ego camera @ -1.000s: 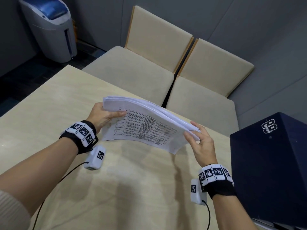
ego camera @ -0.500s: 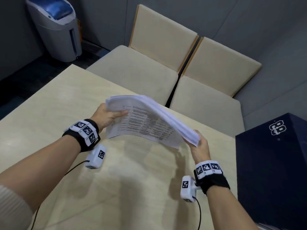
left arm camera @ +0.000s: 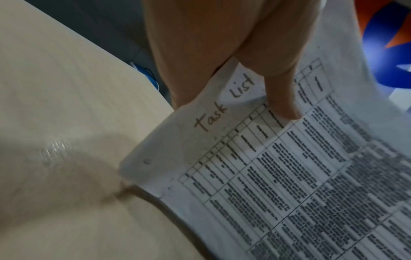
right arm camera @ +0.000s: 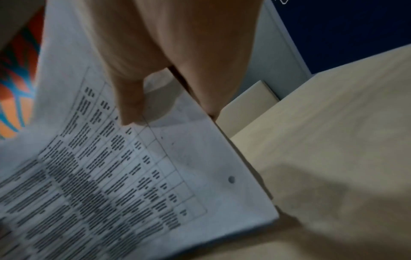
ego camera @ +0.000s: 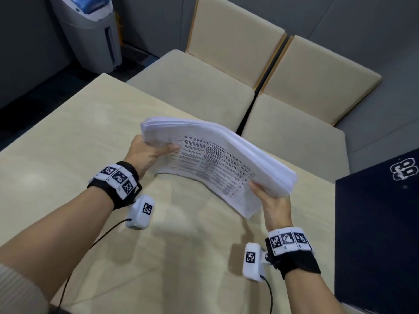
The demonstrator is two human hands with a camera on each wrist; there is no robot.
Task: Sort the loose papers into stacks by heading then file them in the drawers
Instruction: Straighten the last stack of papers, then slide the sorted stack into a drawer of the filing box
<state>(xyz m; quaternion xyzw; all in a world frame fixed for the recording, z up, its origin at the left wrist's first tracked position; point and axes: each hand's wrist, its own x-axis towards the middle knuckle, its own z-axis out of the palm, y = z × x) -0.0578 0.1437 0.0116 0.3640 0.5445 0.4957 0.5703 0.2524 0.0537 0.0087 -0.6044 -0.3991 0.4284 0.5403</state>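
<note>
From the head camera, a thick sheaf of white printed papers (ego camera: 217, 159) is held up above the pale wood-grain table (ego camera: 68, 137), tilted with its printed underside toward the person, probably so the heading can be read before sorting. The left hand (ego camera: 148, 155) grips one short end, thumb laid over the print; the right hand (ego camera: 275, 200) clasps the opposite corner from below. A dark navy box-like cabinet (ego camera: 376, 223) stands at the right, perhaps the drawers, though no fronts show. Two beige cushioned seats (ego camera: 199, 87) lie beyond. At the left wrist, the thumb presses the sheet beside the handwritten heading "Task List" (left arm camera: 222, 105) above a ruled table. At the right wrist, the thumb pins the far margin, fingers curled behind the stack's edge, steadying it over the table.
</note>
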